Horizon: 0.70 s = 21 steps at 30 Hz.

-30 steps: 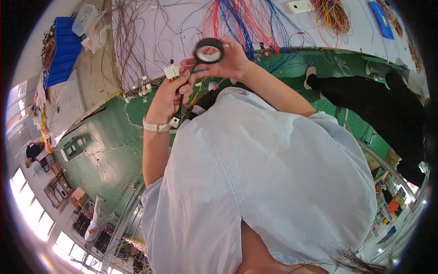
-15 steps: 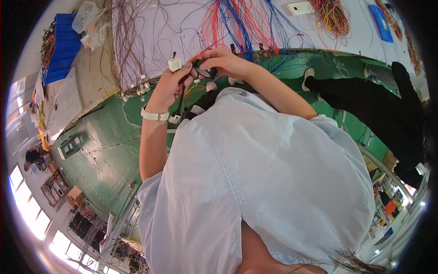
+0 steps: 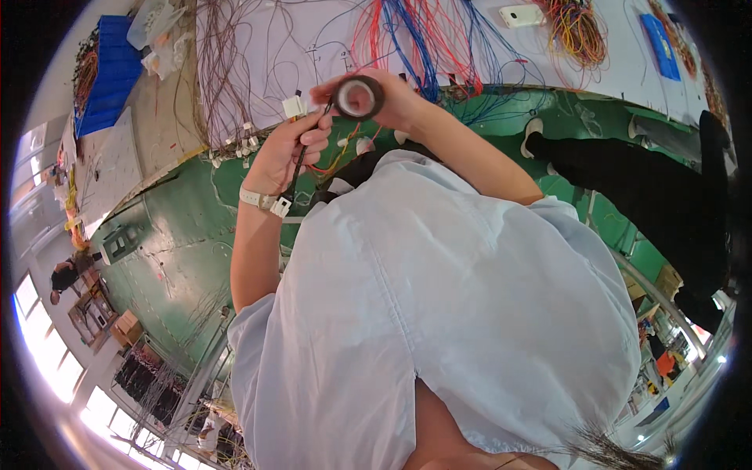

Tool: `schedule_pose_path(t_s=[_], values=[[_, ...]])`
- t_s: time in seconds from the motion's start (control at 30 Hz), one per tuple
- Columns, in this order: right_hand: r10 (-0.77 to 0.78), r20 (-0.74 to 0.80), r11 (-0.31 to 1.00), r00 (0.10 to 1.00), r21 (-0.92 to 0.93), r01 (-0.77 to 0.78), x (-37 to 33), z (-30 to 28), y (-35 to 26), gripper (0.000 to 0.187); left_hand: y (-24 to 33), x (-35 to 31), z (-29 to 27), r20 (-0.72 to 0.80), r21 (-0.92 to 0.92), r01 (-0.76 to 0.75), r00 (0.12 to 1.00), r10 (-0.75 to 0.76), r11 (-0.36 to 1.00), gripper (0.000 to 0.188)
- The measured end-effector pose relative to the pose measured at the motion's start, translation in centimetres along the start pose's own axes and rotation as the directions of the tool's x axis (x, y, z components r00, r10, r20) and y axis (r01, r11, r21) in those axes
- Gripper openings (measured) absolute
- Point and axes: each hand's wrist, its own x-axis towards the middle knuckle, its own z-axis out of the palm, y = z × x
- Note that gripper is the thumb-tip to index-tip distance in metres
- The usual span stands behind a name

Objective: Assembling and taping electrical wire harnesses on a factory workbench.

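My left hand [image 3: 276, 155] is closed around a wire harness [image 3: 296, 171] wrapped in black tape. A white connector [image 3: 294, 106] sticks out above its fingers, and a second white connector [image 3: 280, 207] hangs by the wrist at the harness's lower end. Red and yellow wires [image 3: 338, 163] trail off just right of this hand. A roll of black tape [image 3: 377, 100] is gripped by my right hand [image 3: 401, 100], its round opening facing the view. The roll is close to the harness at the left fingertips. Some right-hand fingers are behind the roll, others blurred.
Ahead is a white table [image 3: 274, 47] with brown, red and blue wires spread across it. White connectors [image 3: 247, 141] hang along its front edge. A blue bin [image 3: 106, 74] stands at left, a white phone-like device [image 3: 522, 16] at back right. Another person's dark-clothed legs [image 3: 619, 168] extend at right.
The tape roll has swung round and now shows its open face. My hands have moved slightly apart; the lower connector has shifted left and down toward my left wrist.
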Motion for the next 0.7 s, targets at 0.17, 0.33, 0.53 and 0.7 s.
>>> schedule_pose_path(t_s=[0.17,0.33,0.53,0.7], values=[[0.062,0.107,0.995,0.992,0.072,-0.07,-1.2,-0.2,-0.8,0.044,-0.7,0.0,0.0,-0.07,-0.007,-0.027,0.997,0.027,1.0,0.022],[-0.039,-0.237,0.854,0.971,-0.512,-0.09,-2.1,0.1,0.8,0.025,-1.4,0.0,1.7,-0.239,0.387,-0.024,0.963,0.125,0.922,0.022],[0.146,-0.282,0.487,0.948,-0.814,-0.317,-8.2,-1.1,0.3,0.027,-4.6,1.0,3.4,-0.186,0.642,0.026,0.975,0.123,0.766,0.021],[0.365,-0.236,0.559,0.9,-0.718,-0.415,-12.7,-2.2,-4.4,0.025,-5.1,3.7,6.5,-0.03,0.603,0.05,0.999,-0.04,0.796,0.03]])
